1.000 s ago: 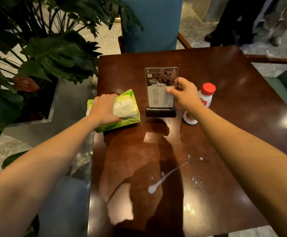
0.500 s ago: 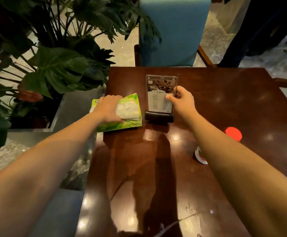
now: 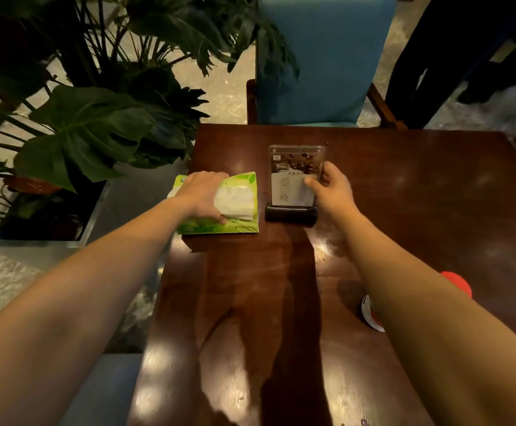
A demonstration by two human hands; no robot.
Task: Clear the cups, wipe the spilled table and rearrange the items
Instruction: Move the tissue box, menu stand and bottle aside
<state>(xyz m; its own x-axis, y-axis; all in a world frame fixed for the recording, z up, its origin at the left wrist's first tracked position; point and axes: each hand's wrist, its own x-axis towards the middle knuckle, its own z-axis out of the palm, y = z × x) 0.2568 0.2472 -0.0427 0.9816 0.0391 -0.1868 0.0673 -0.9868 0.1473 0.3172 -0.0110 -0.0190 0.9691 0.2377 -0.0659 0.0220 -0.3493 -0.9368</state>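
Observation:
A green tissue pack (image 3: 238, 222) lies at the left edge of the dark wooden table (image 3: 434, 195), a white tissue sticking out of its top. My left hand (image 3: 203, 195) rests on the pack and grips it. Just to its right stands a clear menu stand (image 3: 293, 179) on a black base. My right hand (image 3: 332, 187) holds the stand's right edge, thumb on the front. A small white bottle with a red cap (image 3: 456, 284) stands nearer me on the right, mostly hidden behind my right forearm.
A large potted plant (image 3: 90, 133) crowds the table's far left corner. A blue chair (image 3: 321, 56) faces me across the table. A person's dark legs (image 3: 453, 56) stand at the back right. Floor lies left of the table.
Both hands carried the tissue pack and menu stand further away towards the table's far edge. The bottle stayed behind and now stands nearer me. The milky spill has dropped out of view.

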